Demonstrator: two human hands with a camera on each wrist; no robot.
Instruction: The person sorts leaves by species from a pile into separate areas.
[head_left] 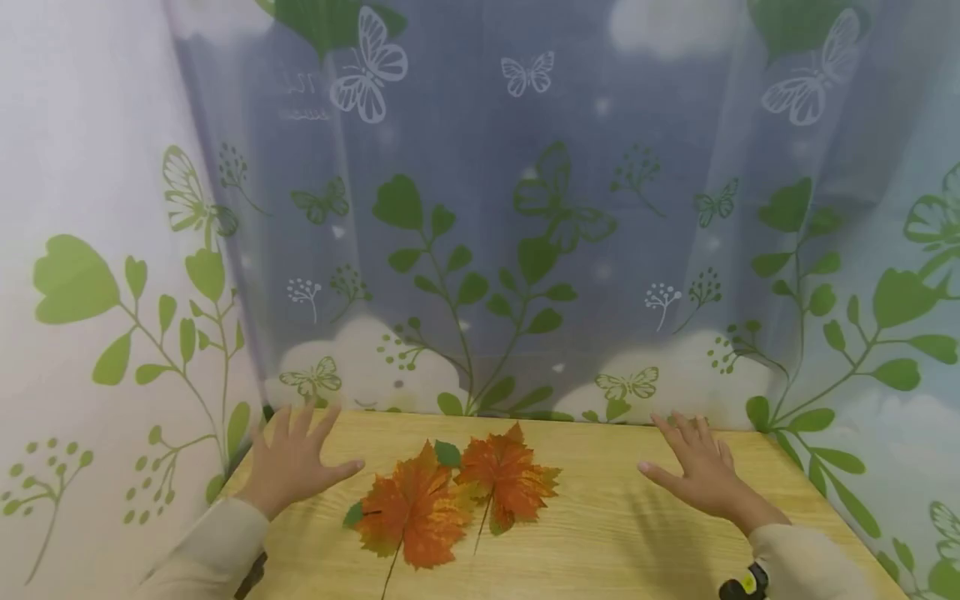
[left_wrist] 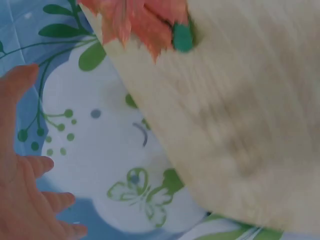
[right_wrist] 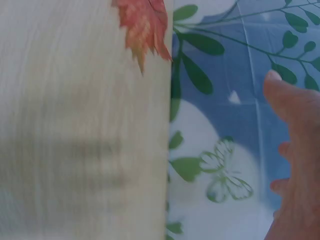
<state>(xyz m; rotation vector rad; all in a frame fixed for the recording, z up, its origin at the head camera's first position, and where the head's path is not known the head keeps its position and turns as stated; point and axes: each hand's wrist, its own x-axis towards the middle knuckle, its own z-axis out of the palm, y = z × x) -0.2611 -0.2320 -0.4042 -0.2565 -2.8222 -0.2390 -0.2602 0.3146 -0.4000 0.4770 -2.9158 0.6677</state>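
Observation:
Two orange maple leaves with thin dark stems lie side by side on the wooden table [head_left: 585, 533]. The left maple leaf [head_left: 420, 512] is the larger in view, and its edge meets the right maple leaf [head_left: 506, 475]. Small green pieces, one a green leaf-like piece [head_left: 447, 453], peek out beside them. To their left, my left hand [head_left: 292, 462] is held above the table with fingers spread, holding nothing. My right hand [head_left: 701, 475], likewise spread and without anything in it, hovers to the right of the leaves. Both wrist views show the hands apart from the leaves.
A blue-grey curtain [head_left: 480, 250] printed with butterflies and plants hangs behind the table's far edge. Pale printed side panels, such as the left panel [head_left: 90, 400], enclose both sides. The right hand's shadow [head_left: 660, 533] falls on the wood.

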